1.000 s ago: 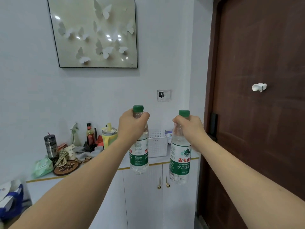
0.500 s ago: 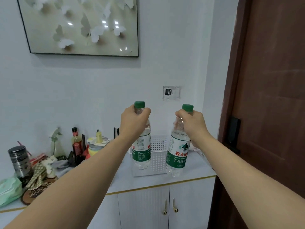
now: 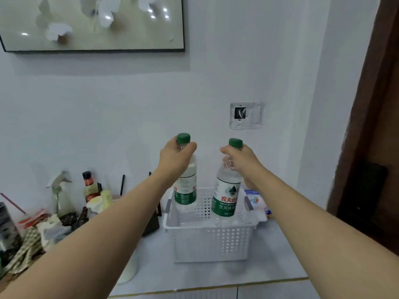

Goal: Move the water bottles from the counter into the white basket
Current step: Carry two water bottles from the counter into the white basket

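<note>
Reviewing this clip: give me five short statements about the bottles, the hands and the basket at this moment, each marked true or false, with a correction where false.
1. Each hand holds one water bottle near its neck. True: the left hand grips the left bottle and the right hand grips the right bottle.
2. Both bottles have red caps. False: both caps are green.
3. The white basket stands on the counter. True.
4. The bottles lie flat on the counter. False: they are held roughly upright, with their lower ends inside the basket's rim.
5. The basket's walls are solid. False: they are perforated with small holes.
</note>
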The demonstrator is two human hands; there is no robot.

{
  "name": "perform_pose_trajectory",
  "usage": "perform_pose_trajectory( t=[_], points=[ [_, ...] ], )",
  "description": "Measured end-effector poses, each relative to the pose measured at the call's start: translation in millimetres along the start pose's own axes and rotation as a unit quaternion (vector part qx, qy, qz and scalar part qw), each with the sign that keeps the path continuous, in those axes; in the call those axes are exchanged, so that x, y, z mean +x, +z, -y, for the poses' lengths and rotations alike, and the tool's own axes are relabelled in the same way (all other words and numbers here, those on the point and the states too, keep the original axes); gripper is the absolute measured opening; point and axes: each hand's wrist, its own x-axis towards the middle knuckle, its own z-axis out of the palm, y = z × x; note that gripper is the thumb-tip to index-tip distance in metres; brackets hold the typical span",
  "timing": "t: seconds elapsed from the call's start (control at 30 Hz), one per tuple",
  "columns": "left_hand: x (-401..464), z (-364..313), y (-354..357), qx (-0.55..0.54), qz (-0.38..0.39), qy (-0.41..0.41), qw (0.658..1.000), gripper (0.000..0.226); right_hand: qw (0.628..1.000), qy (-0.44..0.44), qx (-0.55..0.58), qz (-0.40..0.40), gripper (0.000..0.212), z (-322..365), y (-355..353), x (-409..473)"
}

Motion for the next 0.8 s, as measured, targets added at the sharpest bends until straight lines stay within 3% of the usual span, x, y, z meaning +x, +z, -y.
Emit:
perform_pose_trajectory(
  t=[0.07, 0.17, 0.27, 0.4, 0.63, 0.8],
  points=[
    [19.0, 18.8, 9.9, 0.123, -0.001, -0.037, 0.992, 0.036, 1.0, 0.014, -0.014, -0.006, 0.03, -13.9, 8.8, 25.8],
    [41.6, 44.0, 17.6, 0.046, 0.059, -0.065, 0.995, 0.033, 0.985, 0.035, -0.166, -0.001, 0.053, -36.6, 22.5, 59.6],
    [57.9, 74.7, 20.2, 0.025, 0.118, -0.071, 0.99, 0.022, 0.961, 0.065, -0.264, 0.057, 0.063, -63.6, 36.0, 80.9],
    [74.3, 111.9, 32.0, 0.04, 0.16, -0.104, 0.981, 0.024, 0.965, 0.088, -0.229, 0.09, 0.06, -101.8, 43.2, 98.9],
    [101.1, 158.9, 48.7, 0.113, 0.207, -0.14, 0.962, 0.028, 0.97, 0.088, -0.21, 0.083, 0.031, -145.5, 62.7, 124.1],
    [114.7, 171.7, 45.7, 0.188, 0.249, -0.133, 0.94, 0.03, 0.967, 0.071, -0.236, 0.066, 0.032, -155.8, 72.8, 136.5]
  ],
)
